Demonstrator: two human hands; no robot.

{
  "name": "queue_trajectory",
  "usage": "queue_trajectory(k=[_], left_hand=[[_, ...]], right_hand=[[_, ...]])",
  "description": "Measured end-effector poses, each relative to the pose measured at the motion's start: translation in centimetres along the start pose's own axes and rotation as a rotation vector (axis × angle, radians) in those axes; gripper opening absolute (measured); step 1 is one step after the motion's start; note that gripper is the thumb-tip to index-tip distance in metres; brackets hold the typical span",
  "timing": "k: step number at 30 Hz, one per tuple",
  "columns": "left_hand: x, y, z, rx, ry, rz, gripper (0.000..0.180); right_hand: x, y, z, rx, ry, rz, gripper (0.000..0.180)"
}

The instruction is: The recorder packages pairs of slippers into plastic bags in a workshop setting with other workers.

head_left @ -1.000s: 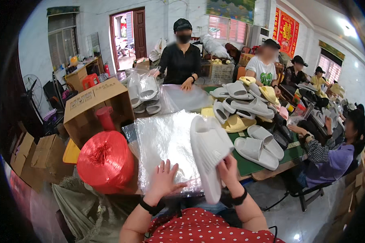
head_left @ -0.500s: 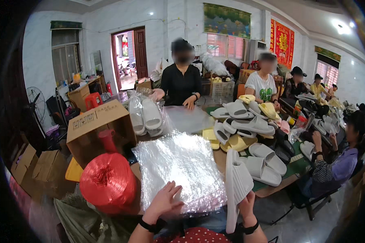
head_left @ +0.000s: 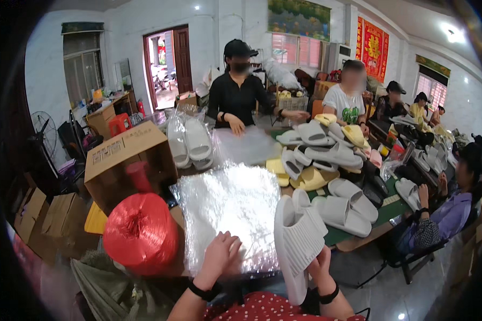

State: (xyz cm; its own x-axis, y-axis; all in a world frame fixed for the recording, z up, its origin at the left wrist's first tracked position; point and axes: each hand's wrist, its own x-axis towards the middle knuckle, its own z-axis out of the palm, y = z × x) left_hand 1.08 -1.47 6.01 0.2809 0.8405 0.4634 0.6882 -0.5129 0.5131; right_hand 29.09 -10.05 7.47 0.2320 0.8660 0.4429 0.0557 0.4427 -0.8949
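- White slippers (head_left: 297,241), a pair held sole out in my right hand (head_left: 320,263), have come back up from the surface edge, where they hung lower half a second ago.
- Clear plastic bags (head_left: 227,214) lie stacked just left of them; my left hand (head_left: 219,257) rests flat and open on the near edge, as before.
- That puts the pair beside the top bag, ready, I judge, for bagging.
- A red twine spool (head_left: 140,232) stands left, with a cardboard box (head_left: 126,160) behind.
- Farther off, loose slippers (head_left: 326,155) cover the green surface (head_left: 385,211), where other people work.
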Motion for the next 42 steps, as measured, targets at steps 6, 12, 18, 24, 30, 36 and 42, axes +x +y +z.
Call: queue_trajectory(k=[6,12,18,24,30,36,42], left_hand=[[2.1,0.2,-0.6,-0.179,-0.035,-0.222,0.029],[2.1,-0.9,-0.6,-0.772,0.010,-0.483,0.031],[2.4,-1.1,-2.0,-0.783,-0.003,-0.418,0.028],[3.1,0.6,-3.8,-0.401,-0.034,-0.073,0.029],[2.4,2.8,-3.2,-0.180,-0.148,0.265,0.030],[2.2,4.2,-3.1,-0.347,-0.255,0.349,0.032],[2.0,3.9,-4.3,-0.531,-0.338,0.405,0.032]], right_hand=[[0.5,-1.7,0.7,-0.311,-0.190,-0.228,0.028],[0.0,-0.7,2.6,-0.528,-0.488,-0.250,0.034],[-0.8,0.0,2.9,-0.618,-0.593,-0.044,0.024],[-0.3,-0.4,2.2,-0.794,-0.498,-0.018,0.020],[0.4,-0.8,4.7,-0.827,-0.488,-0.082,0.019],[3.1,1.7,7.6,-0.784,-0.455,-0.131,0.013],[5.7,5.1,9.2,-0.697,-0.575,-0.360,0.017]])
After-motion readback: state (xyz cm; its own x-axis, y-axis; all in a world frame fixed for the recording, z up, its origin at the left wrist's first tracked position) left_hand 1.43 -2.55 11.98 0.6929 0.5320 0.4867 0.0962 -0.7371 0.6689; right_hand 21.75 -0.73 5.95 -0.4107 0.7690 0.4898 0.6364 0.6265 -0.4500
